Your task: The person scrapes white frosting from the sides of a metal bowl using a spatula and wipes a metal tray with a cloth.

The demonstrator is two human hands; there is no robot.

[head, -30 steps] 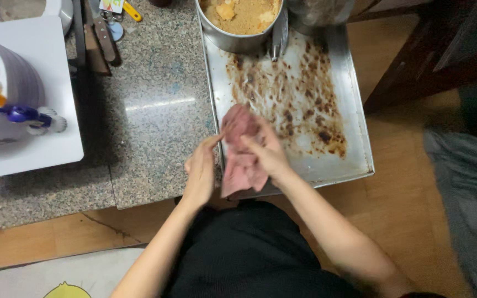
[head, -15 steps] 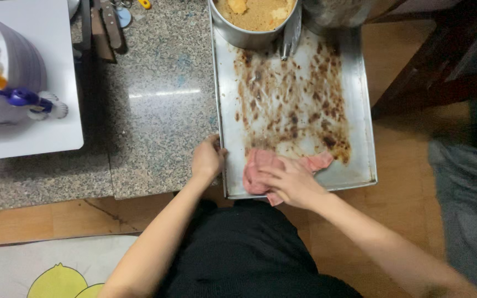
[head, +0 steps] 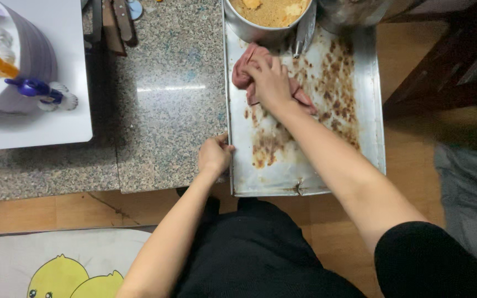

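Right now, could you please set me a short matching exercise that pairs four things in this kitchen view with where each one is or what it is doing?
Column one:
1. left hand
2. right hand
3. metal bowl of crumbs
4. white board

Column two:
a. at the far end of the metal tray
b. on the granite counter, far left
c. gripping the tray's left rim
d. pressing the pink cloth onto the tray

Pairs: 1-c, 2-d, 3-a, 4-b
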